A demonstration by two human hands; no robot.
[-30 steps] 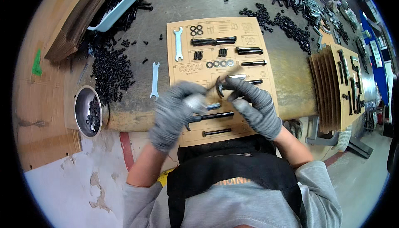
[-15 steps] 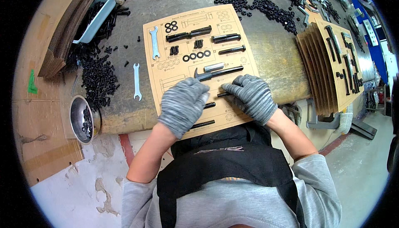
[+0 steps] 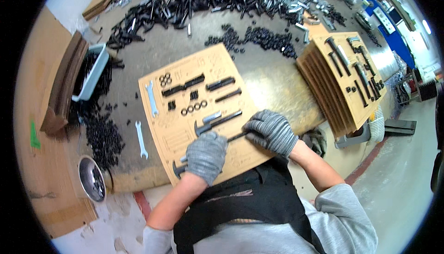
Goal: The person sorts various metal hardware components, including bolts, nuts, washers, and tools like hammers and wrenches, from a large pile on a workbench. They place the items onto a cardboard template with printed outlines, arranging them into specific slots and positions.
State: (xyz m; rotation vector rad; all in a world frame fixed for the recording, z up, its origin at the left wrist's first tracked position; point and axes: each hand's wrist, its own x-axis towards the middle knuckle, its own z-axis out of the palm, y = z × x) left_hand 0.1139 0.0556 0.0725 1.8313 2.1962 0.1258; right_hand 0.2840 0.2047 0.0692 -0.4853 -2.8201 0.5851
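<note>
A brown cardboard hardware card lies at the table's front edge with black bolts, washers and a small wrench fixed on it. My gloved right hand pinches the right end of a slim black bolt low on the card. Beside that bolt's left end, my gloved left hand rests on the card with curled fingers; what they hold, if anything, is hidden. Just above it are a black hook-ended pin and a silver sleeve. Another hook-ended piece shows left of my left hand.
A loose wrench lies left of the card, near piled black screws and a metal bowl. A light-blue bin stands farther left. Black nuts lie beyond the card; stacked filled cards stand right.
The whole view has shifted and turned, showing more of the table's far side. My left hand has moved rightward over the card, uncovering the lower-left hook-ended piece. My right hand stays at the slim bolt.
</note>
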